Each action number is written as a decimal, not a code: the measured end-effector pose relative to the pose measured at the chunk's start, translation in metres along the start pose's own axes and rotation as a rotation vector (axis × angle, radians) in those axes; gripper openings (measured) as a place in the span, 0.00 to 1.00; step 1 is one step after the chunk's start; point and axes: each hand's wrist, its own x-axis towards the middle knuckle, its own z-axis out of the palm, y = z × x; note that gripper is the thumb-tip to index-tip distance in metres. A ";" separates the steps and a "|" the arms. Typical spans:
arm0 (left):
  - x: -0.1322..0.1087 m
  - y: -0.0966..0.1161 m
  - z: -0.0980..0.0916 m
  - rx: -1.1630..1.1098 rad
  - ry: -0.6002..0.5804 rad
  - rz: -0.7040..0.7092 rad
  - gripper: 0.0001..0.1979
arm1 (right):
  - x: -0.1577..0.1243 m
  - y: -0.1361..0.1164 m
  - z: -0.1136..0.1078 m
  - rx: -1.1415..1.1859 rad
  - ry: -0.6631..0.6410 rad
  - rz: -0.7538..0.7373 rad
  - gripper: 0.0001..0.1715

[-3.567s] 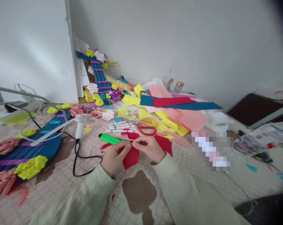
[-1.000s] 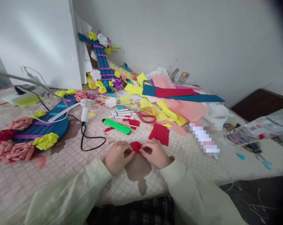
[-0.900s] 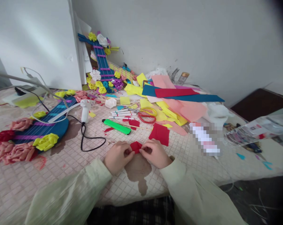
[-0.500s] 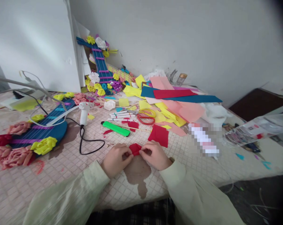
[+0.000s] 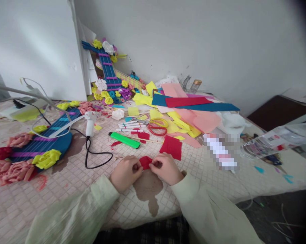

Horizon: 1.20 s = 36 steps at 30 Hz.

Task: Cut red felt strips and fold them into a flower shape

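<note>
Between my two hands is a small piece of red crepe paper point(image 5: 145, 162), held just above the table near its front edge. My left hand point(image 5: 126, 173) pinches its left side between thumb and forefinger. The right side is pinched by my right hand point(image 5: 167, 168). A stack of red paper squares point(image 5: 171, 147) lies just beyond my right hand. Farther off, a green utility knife point(image 5: 125, 140) rests beside a thin wooden stick point(image 5: 145, 139) and red scraps.
A white glue gun point(image 5: 90, 123) with a black cord stands at left, by a blue paper guitar point(image 5: 58, 137) with paper flowers. Scissors point(image 5: 157, 129), markers point(image 5: 131, 126) and coloured paper sheets point(image 5: 196, 118) lie behind. At right lies a clear plastic bottle point(image 5: 277, 139).
Hardly anything differs. Both hands keep their pinch on the red crepe paper, and the view has shifted very slightly.
</note>
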 end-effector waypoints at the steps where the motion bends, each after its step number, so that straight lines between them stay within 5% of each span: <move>1: 0.000 0.000 0.000 0.000 0.000 -0.005 0.06 | 0.000 0.000 0.000 0.000 -0.003 0.001 0.08; 29: -0.003 -0.008 0.009 -0.011 0.098 -0.011 0.04 | -0.001 0.006 0.007 -0.003 0.029 0.003 0.09; 34: -0.003 -0.009 0.009 -0.028 0.096 -0.011 0.05 | -0.009 0.006 0.008 -0.058 0.114 -0.252 0.04; 36: -0.003 -0.008 0.009 -0.020 0.096 -0.013 0.05 | -0.013 0.005 0.007 -0.108 0.088 -0.393 0.10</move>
